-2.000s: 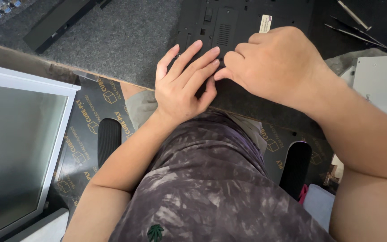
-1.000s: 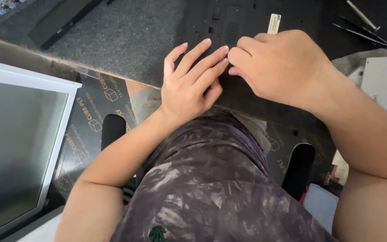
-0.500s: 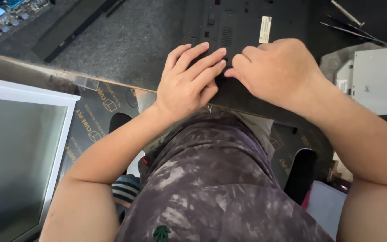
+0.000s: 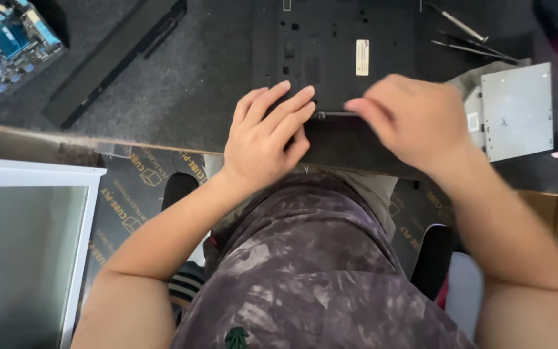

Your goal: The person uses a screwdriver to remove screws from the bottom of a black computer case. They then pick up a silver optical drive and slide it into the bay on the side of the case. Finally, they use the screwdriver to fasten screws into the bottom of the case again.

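Head view, work piece: a black, flat, hard-plastic laptop turned bottom-up (image 4: 340, 52) lies on the grey felt-covered bench (image 4: 208, 84), its near side close to the front edge of the bench.
Head view, left hand: the left hand (image 4: 267, 132) lies flat on the near left part of the laptop, fingers stretched and close together, pressing down and holding nothing.
Head view, right hand: the right hand (image 4: 411, 119) is blurred, bent over a thin seam at the near side; whether it pinches something I cannot tell.
Head view, handling: I judge the laptop stiff but fragile, moderately heavy, with a smooth shell that may slip; better to grip it at both side edges.
Head view, around: a silver flat drive box (image 4: 518, 110) lies near the right edge, thin metal tools (image 4: 469, 39) toward the far right, a long black bar (image 4: 114, 61) and a blue circuit board (image 4: 1, 45) toward the far left corner.
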